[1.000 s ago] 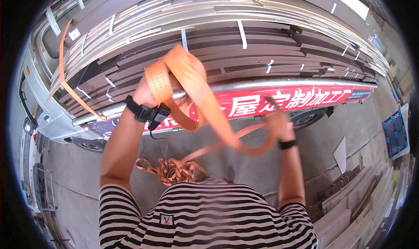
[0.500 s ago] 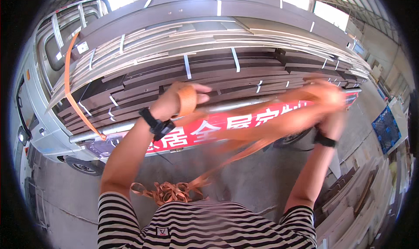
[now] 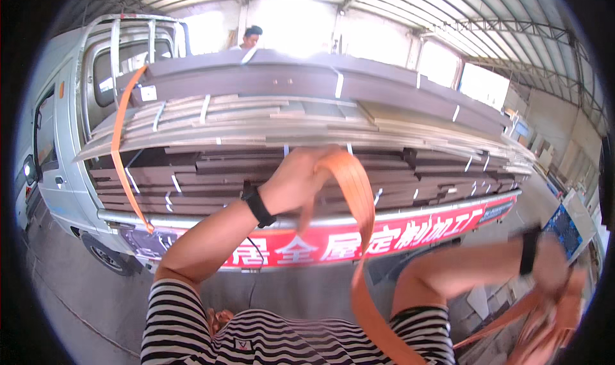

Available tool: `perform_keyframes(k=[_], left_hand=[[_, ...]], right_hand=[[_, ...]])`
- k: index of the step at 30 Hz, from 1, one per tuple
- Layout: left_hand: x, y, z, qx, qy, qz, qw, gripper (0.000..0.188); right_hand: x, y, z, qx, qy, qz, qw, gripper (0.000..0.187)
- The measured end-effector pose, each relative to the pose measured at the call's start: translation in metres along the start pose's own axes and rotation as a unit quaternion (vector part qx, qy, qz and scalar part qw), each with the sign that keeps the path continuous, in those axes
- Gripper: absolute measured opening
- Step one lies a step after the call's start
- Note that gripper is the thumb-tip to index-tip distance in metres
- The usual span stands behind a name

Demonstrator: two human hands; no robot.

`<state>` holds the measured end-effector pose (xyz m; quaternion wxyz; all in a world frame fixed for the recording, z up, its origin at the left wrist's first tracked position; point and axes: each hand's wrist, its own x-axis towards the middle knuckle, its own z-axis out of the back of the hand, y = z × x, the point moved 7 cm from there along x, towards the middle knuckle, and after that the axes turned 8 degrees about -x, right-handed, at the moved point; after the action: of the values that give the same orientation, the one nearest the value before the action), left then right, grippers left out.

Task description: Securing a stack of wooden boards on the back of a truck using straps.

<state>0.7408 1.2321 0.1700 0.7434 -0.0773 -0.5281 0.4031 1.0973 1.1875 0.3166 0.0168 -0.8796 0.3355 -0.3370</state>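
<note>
An orange webbing strap (image 3: 360, 205) runs over my left hand (image 3: 296, 179), which is closed on it in front of the stacked boards (image 3: 288, 189). From there the strap drops in a long curve towards my body. Out at the lower right, my right hand (image 3: 552, 262) is smeared by motion, with folded lengths of the same strap bunched in it and hanging below. A small heap of orange strap (image 3: 220, 319) shows beside my left sleeve. Another orange strap (image 3: 117, 141) lies taut over the load near the cab.
Brown and pale boards fill the bed of a light-coloured truck (image 3: 61, 160), with a metal side rail (image 3: 186, 220) and a red banner (image 3: 384, 237) below. Someone (image 3: 250, 38) stands behind the load. A blue panel (image 3: 567, 227) leans at the right.
My right hand has swung outward and down to the right with the bunched strap. My left hand has moved right, and the view has tilted up, bringing a person behind the load into sight.
</note>
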Motion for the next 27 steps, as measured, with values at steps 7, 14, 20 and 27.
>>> perform_keyframes(k=[7, 14, 20, 27], left_hand=[[0.094, 0.092, 0.088, 0.369, -0.158, 0.088, 0.912, 0.047], [0.117, 0.184, 0.109, 0.298, -0.055, 0.319, 0.898, 0.053], [0.122, 0.175, 0.095, 0.363, 0.018, 0.287, 0.886, 0.062], [0.139, 0.189, 0.098, 0.489, 0.039, 0.225, 0.842, 0.063]], right_hand=[[-0.257, -0.048, -0.302, -0.051, 0.57, -0.067, 0.818, 0.048], [-0.355, -0.01, -0.243, 0.09, 0.633, -0.141, 0.756, 0.024], [-0.33, -0.033, -0.168, 0.157, 0.545, -0.294, 0.769, 0.017], [-0.359, -0.058, -0.052, 0.015, 0.507, -0.388, 0.769, 0.032]])
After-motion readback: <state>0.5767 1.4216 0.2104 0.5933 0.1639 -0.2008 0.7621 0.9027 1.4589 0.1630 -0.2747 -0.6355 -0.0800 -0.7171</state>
